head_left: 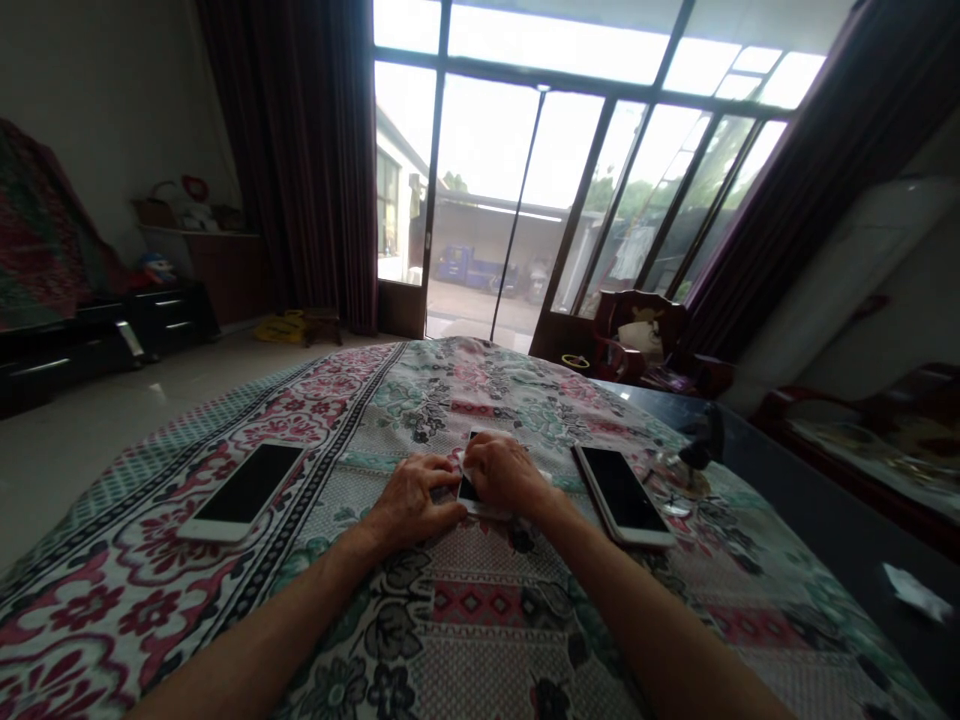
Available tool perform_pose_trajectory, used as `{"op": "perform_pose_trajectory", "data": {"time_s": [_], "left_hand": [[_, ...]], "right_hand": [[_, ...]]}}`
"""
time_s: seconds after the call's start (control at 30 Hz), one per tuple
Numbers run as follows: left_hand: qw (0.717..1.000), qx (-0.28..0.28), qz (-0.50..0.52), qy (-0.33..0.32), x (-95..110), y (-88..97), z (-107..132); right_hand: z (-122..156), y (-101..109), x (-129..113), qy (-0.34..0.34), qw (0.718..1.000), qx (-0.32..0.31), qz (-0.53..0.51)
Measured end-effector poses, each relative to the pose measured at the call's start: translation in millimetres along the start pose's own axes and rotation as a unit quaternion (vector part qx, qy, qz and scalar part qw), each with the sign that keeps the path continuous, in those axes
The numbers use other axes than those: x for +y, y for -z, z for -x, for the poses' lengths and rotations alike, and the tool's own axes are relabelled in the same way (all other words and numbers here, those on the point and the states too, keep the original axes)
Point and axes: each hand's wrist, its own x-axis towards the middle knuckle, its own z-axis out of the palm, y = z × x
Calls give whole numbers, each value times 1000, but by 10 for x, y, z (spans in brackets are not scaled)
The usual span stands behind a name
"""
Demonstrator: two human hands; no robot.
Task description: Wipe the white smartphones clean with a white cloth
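Note:
A white smartphone (pixel 472 470) with a dark screen lies on the flowered cloth (pixel 480 600) in front of me, mostly hidden under my hands. My left hand (pixel 412 500) rests on its left edge with fingers curled against it. My right hand (pixel 504 470) covers its right side and top, fingers bent down onto it. A second white phone (pixel 246 488) lies screen up to the left, apart from my hands. A third white phone (pixel 624 494) lies to the right, close to my right wrist.
The cloth covers a large table; its bare dark top (pixel 825 520) shows at the right with a scrap of white paper (pixel 916 592) and a clear glass item (pixel 679 478). Red wooden chairs (pixel 637 335) stand beyond, before glass doors.

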Motion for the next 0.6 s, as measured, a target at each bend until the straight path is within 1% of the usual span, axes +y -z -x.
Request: {"op": "perform_pose_trajectory", "data": {"time_s": [0.1, 0.27, 0.37, 0.47, 0.6], "left_hand": [[1000, 2, -4, 4, 5, -2, 2], [1000, 10, -8, 12, 7, -15, 7], [1000, 13, -7, 8, 0, -20, 7], [1000, 14, -3, 10, -3, -20, 7], [1000, 10, -1, 16, -5, -16, 8]], "right_hand": [[-2, -13, 67, 7, 1000, 17, -21], [-53, -101, 349, -60, 994, 86, 11], [-90, -126, 441, -72, 993, 91, 14], [-110, -108, 429, -48, 996, 71, 4], [-76, -56, 264, -2, 999, 44, -9]]}}
